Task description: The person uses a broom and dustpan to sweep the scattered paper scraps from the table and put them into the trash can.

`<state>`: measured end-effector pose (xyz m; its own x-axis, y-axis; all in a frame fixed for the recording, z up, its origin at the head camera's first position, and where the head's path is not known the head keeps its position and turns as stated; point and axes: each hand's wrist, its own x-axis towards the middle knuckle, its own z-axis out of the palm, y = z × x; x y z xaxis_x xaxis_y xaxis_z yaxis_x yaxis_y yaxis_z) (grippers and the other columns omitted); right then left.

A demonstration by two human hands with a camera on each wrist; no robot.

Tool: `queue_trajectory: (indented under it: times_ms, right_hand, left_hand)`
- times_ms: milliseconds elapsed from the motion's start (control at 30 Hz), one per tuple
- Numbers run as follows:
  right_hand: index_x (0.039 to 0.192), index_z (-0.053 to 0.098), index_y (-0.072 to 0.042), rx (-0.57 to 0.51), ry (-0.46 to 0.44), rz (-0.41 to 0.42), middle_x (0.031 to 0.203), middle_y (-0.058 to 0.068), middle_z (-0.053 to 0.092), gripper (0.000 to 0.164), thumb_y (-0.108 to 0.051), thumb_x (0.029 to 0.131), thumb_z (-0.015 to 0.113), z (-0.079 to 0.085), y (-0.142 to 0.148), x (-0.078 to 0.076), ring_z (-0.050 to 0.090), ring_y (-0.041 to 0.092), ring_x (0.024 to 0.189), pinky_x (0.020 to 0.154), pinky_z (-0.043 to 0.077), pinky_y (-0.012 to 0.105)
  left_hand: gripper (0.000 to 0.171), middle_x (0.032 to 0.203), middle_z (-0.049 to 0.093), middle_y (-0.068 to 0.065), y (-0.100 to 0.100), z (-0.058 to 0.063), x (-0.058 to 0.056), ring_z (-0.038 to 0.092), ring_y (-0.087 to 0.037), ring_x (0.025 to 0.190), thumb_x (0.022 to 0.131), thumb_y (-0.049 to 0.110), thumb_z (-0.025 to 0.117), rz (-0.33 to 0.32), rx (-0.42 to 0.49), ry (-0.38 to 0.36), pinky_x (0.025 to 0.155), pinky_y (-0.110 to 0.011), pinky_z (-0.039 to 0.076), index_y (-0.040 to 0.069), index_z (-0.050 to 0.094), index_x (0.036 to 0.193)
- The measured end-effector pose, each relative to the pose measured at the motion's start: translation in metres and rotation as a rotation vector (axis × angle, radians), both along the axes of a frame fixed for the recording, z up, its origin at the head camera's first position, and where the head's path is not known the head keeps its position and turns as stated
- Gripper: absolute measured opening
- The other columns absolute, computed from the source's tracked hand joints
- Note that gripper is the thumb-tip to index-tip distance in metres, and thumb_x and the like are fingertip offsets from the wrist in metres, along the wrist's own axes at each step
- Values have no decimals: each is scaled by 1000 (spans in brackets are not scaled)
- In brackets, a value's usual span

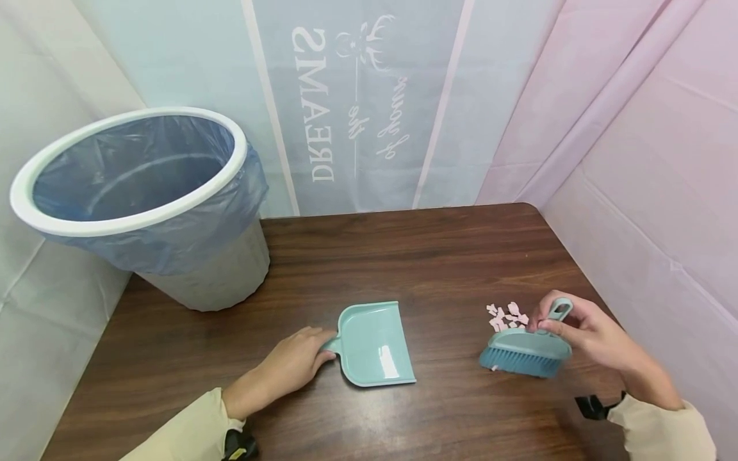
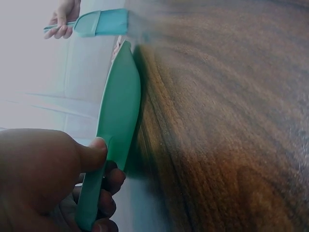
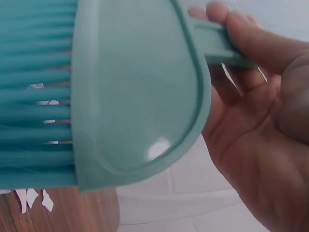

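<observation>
Over the surface, the left hand grips the pan by its handle, the right hand a brush near pale scraps — a lined bin standing far left, before hanging cloth.

"That flat mint-green plastic dustpan, can you see its handle?"
"Barely from above; the left hand covers most."
"And those tiny jagged pale scraps?"
"Too small to count, some behind the mint-green plastic brush."
"The right wrist view crops its teal bristles; the head view, both cream sleeves."
</observation>
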<state>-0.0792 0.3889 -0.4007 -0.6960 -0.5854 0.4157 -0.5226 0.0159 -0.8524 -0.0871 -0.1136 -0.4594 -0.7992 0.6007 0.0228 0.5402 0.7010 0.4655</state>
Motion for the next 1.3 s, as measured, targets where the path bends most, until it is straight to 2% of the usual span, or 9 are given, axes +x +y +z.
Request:
queue_trajectory:
  times_ms: [267,433,500,700,800,867,967,1100,1300]
  right_hand:
    - [98,54,16,-47,84,-252,94,18,69,29,39,80,50,6,-7,0,70,18,91,79,55,20]
    - [98,50,22,-183,89,-455,94,17,72,19,35,85,48,13,-10,2,73,17,90,75,56,17]
    - [98,49,23,-171,117,-576,93,10,74,17,34,85,49,15,-12,4,73,12,88,72,55,15]
    - [97,57,16,138,236,-1014,90,-20,69,15,22,85,65,23,-22,10,65,-7,77,64,48,6]
    - [97,63,10,280,304,-1173,90,-33,60,14,13,86,71,23,-24,12,56,-18,75,64,43,1]
    - [96,65,8,341,351,-1250,89,-33,57,13,9,86,72,20,-24,12,50,-23,74,62,39,-1]
    - [96,65,7,400,412,-1298,82,-11,67,12,7,85,72,14,-21,12,43,-27,74,62,35,-1]
    - [94,65,6,472,456,-1286,80,22,69,13,8,83,71,4,-16,11,36,-30,74,61,31,1]
    - [93,64,4,485,404,-1244,80,20,69,15,10,83,72,-6,-20,9,38,-31,74,55,34,4]
  left_hand:
    - [34,117,70,-11,-1,2,1,66,-25,107,99,19,69,1,8,-5,90,-44,55,0,65,127]
    - [34,116,70,-11,0,2,2,65,-25,107,99,18,69,4,5,2,90,-43,55,0,65,127]
    - [34,117,70,-11,0,2,2,66,-26,108,98,18,69,6,2,2,91,-44,55,0,65,127]
    - [35,118,70,-11,0,3,3,66,-28,111,99,19,69,13,-6,5,93,-45,54,0,65,127]
    - [34,117,70,-11,1,4,3,65,-28,111,99,19,69,15,-9,4,93,-45,54,0,65,127]
    - [34,117,70,-11,1,4,3,66,-27,110,99,19,68,16,-7,2,92,-45,55,0,65,127]
    - [34,116,70,-11,1,4,3,65,-26,109,99,19,68,16,-6,-2,90,-45,55,0,65,127]
    - [34,117,70,-11,1,3,2,66,-26,109,99,19,68,17,-8,-1,90,-44,55,1,65,127]
    - [32,114,70,-9,1,2,2,66,-25,104,99,20,68,13,-38,52,85,-43,57,3,65,126]
